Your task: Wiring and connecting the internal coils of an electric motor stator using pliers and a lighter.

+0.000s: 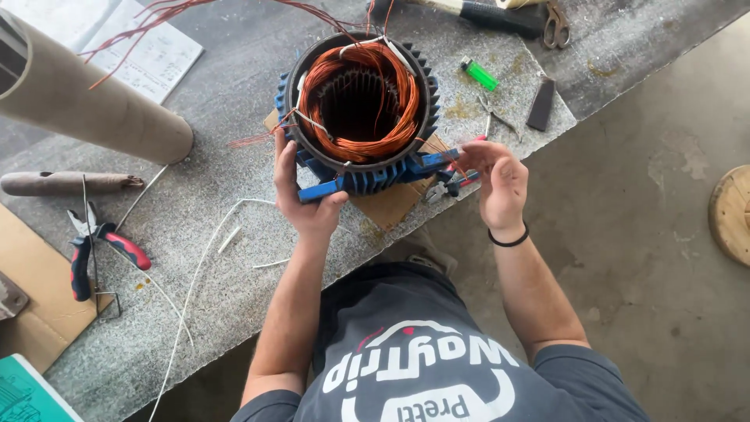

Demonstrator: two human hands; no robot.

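Near the edge of the grey stone desk (234,101), on a piece of cardboard (391,205), we are steadying a blue finned motor stator (361,109) that is standing on end with its bore facing up and copper windings (387,86) ringing the opening. Our left hand (303,191) is clasping the lower left side of the housing, thumb over a blue mounting foot and fingers pressing against the fins. Our right hand (496,180) is resting half curled at the stator's lower right, fingertips pinching a thin copper wire beside small red-handled cutters (453,184) lying under it; we cannot tell whether it is also touching them. Loose copper strands are trailing off to the upper left across a sheet of paper (148,55). A cardboard tube (86,98) is lying to the left, with red-handled pliers (98,246) below it. A green lighter (478,74), scissors (556,23) and a hammer handle (484,12) are sitting beyond the stator.
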